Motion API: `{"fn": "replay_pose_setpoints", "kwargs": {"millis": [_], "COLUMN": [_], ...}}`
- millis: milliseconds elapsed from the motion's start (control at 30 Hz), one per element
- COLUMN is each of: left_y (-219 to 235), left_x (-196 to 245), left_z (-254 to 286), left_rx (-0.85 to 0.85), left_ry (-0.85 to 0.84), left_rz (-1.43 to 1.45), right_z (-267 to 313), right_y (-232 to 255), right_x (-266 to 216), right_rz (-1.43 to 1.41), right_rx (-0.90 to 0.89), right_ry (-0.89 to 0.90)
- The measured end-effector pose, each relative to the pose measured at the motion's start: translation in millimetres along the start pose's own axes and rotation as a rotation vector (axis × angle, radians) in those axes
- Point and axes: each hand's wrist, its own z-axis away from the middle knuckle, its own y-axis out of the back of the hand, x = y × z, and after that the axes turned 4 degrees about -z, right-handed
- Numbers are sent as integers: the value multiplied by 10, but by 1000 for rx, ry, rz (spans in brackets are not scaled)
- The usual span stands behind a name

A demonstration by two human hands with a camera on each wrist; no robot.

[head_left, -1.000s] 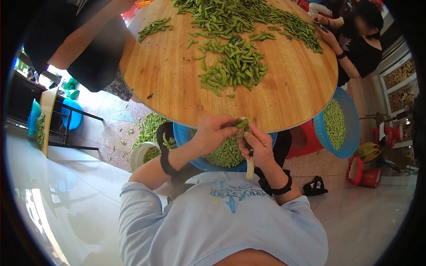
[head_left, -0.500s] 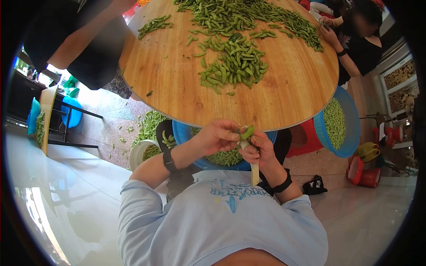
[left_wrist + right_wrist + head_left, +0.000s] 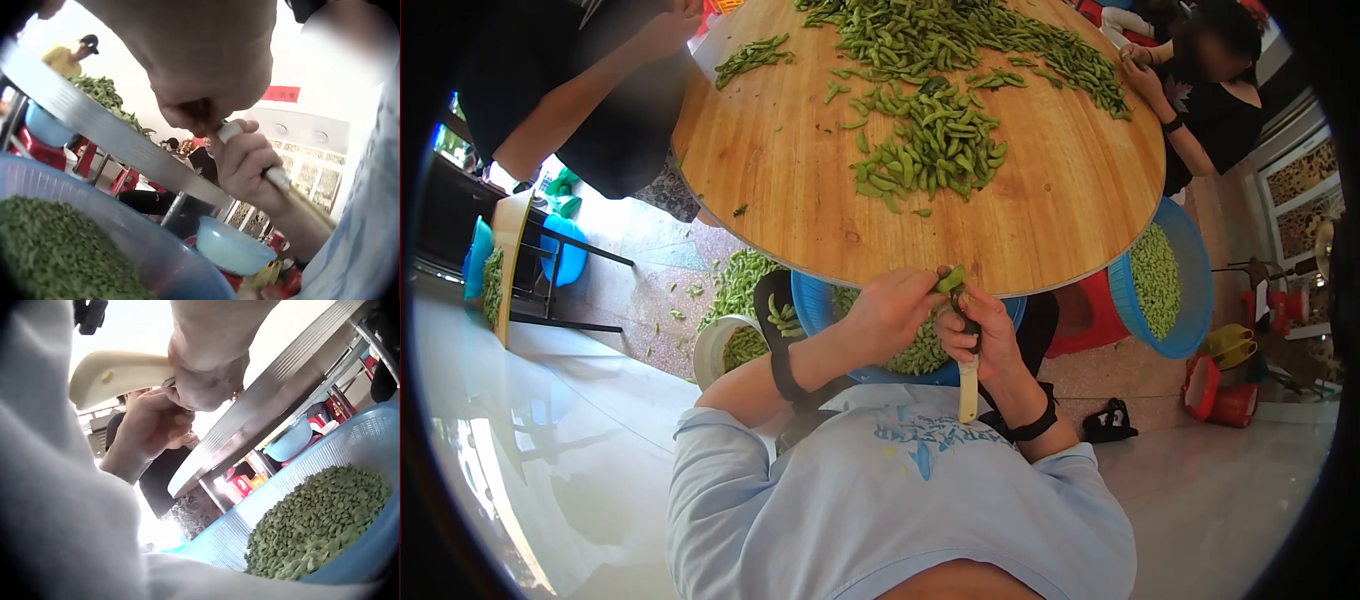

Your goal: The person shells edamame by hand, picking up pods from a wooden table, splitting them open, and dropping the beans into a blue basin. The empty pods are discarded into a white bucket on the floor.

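Over the near edge of the table, my left hand pinches a green soybean pod at its fingertips. My right hand wraps round a cream-handled tool, whose handle points down toward my shirt; its working end is hidden by the fingers. The right thumb is close against the pod. A white wrap shows on a right-hand digit in the left wrist view. Below both hands stands a blue basket holding shelled beans. In the right wrist view the handle juts out beside the right hand.
A heap of pods lies on the round wooden table. At right is a blue tub of beans; at left, a white bucket and pods on the floor. Two people sit across at the table's sides.
The pod has been turned between my hands, and my left hand now covers more of it from the left. The tool's handle has swung slightly while staying in my right hand.
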Motion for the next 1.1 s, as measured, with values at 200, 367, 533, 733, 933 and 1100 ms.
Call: {"fn": "replay_pose_setpoints", "kwargs": {"millis": [200,367,533,733,933,1100], "left_y": [41,-102,0,119,406,1116], "left_x": [-46,-18,156,304,237,-261], "left_z": [-27,106,136,228,404,626], "left_rx": [-242,-221,-167,-328,-541,-715], "left_ry": [836,653,407,448,440,176], "left_rz": [1042,595,291,276,107,-515], "right_z": [31,-43,-18,-10,64,70], "right_y": [-23,123,13,67,15,78], "right_x": [-88,98,81,202,239,113], "right_rz": [233,1063,1520,1793,1875,1789], "right_rx": [-8,152,165,-43,-135,-234], "right_ry": [100,542,818,979,726,787]}}
